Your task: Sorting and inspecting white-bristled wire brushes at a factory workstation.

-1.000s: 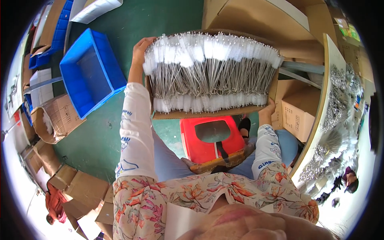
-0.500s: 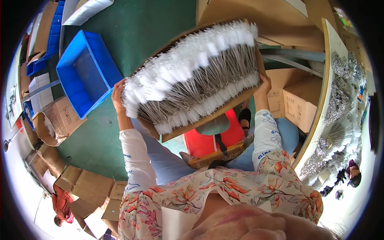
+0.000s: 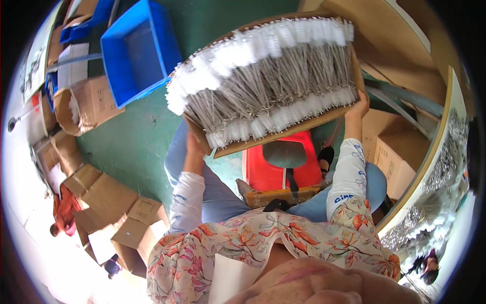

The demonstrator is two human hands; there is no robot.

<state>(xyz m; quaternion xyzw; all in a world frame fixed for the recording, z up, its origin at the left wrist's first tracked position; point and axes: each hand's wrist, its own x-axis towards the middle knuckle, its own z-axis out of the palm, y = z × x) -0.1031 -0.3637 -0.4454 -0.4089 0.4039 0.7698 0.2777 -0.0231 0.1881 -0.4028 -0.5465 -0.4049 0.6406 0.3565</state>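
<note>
A shallow cardboard box [image 3: 284, 133] is held up in front of me over my lap, tilted with its right end farther away. Many small brushes [image 3: 283, 76] with white bristles and twisted grey wire stems are packed inside it. My left hand [image 3: 194, 147] is closed at the box's near left corner; its fingers are partly hidden behind the cardboard. My right hand [image 3: 359, 105] grips the right end, with the fingers wrapped round its side.
Below the box is a red plastic stool [image 3: 253, 169]. A blue bin [image 3: 114, 76] stands at far left on the green floor [image 3: 136, 147]. Cardboard boxes [image 3: 109, 187] lie at left. On the right, a worktable [image 3: 445, 137] carries piles of wire brushes [image 3: 422, 215].
The box has shifted right and slightly away in the picture, and the surroundings have shifted too. My left hand has slid from the box's left end down to its near left corner.
</note>
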